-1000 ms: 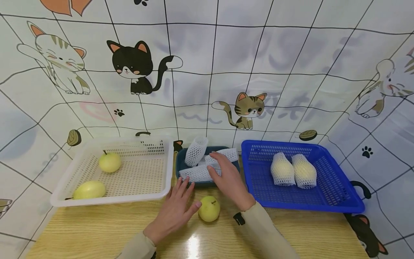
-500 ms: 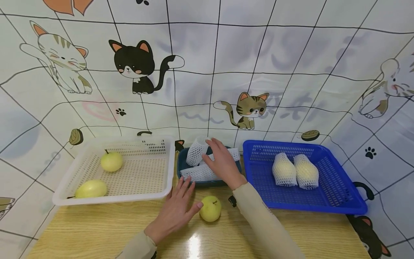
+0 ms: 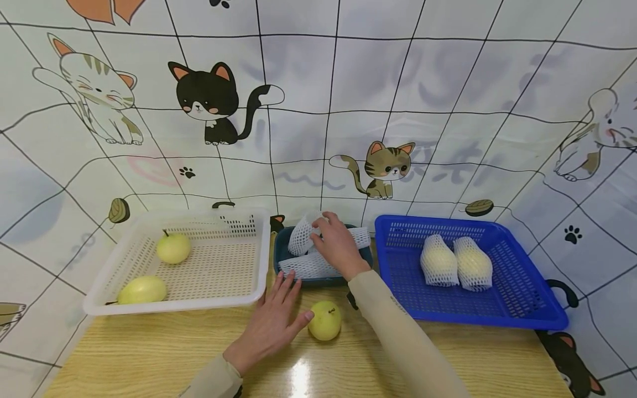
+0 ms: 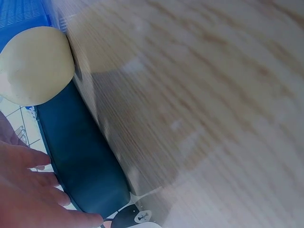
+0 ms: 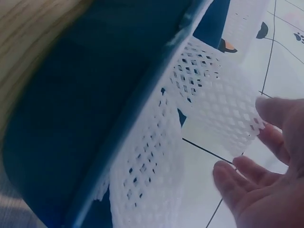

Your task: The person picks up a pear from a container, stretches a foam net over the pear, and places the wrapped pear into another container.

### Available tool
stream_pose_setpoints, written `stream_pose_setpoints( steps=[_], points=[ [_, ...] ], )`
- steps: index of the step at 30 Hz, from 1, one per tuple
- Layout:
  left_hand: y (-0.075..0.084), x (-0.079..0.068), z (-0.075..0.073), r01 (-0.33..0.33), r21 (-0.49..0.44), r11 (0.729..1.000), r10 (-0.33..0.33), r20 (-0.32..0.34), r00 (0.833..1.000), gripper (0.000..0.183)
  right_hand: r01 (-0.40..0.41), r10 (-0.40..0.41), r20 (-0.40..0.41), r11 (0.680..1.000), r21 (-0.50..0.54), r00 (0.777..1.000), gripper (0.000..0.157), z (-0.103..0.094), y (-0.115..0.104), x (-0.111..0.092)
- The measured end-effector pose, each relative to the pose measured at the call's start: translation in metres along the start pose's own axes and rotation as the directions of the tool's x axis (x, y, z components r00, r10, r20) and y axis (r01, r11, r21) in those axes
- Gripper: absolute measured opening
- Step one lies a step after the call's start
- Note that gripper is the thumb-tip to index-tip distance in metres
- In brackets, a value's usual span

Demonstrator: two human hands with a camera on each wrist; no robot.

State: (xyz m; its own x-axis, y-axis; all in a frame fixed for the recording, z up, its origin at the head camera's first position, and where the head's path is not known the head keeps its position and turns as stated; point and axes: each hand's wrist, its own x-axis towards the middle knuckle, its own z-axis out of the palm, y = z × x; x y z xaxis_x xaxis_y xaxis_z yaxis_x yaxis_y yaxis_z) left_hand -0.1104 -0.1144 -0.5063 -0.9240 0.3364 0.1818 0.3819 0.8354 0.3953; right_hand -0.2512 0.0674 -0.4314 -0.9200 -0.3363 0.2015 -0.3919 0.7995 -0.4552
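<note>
Foam fruit nets lie in a small dark teal basket. One white foam net stands tilted at its back left, with its open end up. My right hand reaches over the basket, thumb and fingertips right at that end; in the right wrist view the thumb and fingers are spread around the net's edge. Another foam net lies along the front. My left hand lies with straight fingers toward the basket's front left rim, its thumb beside a yellow-green pear on the table.
A white plastic basket on the left holds two bare pears. On the right, a blue basket holds two pears in foam nets. Cat-patterned cloth hangs behind the wooden table.
My right hand has moved left and back over the teal basket to the upright net's open end, its fingers bending more. My left hand and the pears stay where they were.
</note>
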Motion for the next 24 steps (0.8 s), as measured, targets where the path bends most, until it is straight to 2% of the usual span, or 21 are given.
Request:
stream_pose_setpoints(
  steps=[6, 10, 16, 24],
  points=[
    [0.001, 0.001, -0.001, -0.001, 0.0, 1.0, 0.001, 0.0, 1.0, 0.077, 0.042, -0.035, -0.11, 0.997, 0.058, 0.993, 0.015, 0.002, 0.003, -0.005],
    [0.001, 0.001, -0.001, 0.009, -0.002, 1.0, -0.009, 0.014, 1.0, 0.077, 0.066, -0.047, -0.178, 0.993, 0.102, 0.983, 0.015, -0.005, 0.003, -0.011],
    [0.001, 0.0, -0.001, 0.021, -0.009, 1.0, -0.02, 0.027, 0.999, 0.076, 0.056, -0.017, -0.232, 0.985, 0.161, 0.973, 0.018, -0.018, 0.003, -0.023],
    [0.0, 0.0, 0.0, 0.024, -0.021, 0.999, -0.023, 0.026, 0.999, 0.076, 0.069, 0.01, -0.308, 0.967, 0.246, 0.951, 0.013, -0.032, 0.004, -0.05]
  ],
)
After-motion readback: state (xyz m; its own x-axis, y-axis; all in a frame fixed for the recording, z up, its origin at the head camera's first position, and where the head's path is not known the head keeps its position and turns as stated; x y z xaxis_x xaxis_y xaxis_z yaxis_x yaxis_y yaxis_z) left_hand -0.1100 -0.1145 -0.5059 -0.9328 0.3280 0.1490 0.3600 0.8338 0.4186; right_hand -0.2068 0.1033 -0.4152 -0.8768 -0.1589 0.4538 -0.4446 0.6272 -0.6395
